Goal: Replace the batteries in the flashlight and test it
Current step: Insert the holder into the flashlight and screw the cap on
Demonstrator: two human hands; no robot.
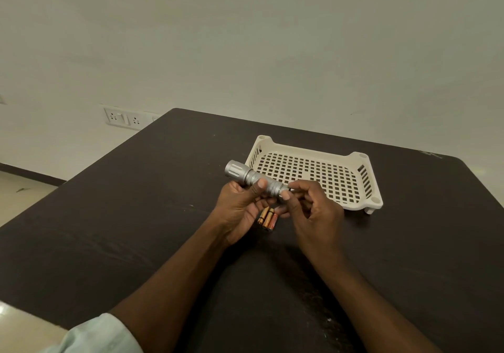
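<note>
A pale rolled sleeve shows at the near edge of the dark table, on the left forearm. Farther in, three copper-and-black batteries lie side by side on the table, partly hidden under the two hands and nearer to the viewer than the basket. Above them the left hand holds the silver flashlight off the table, its fingers curled under the knurled barrel and the thumb laid on top; the wide head of the flashlight points to the left and away, just in front of the basket's left end. The right hand meets the tail end of the flashlight, its thumb and forefinger pinching the tail cap there, the other fingers loosely curled below. Whether the cap sits fully home cannot be told. Just beyond the hands stands the cream perforated plastic basket, low-walled, on short feet. Behind the table's far left corner, well left of the basket, a white wall socket plate sits on the pale wall.
</note>
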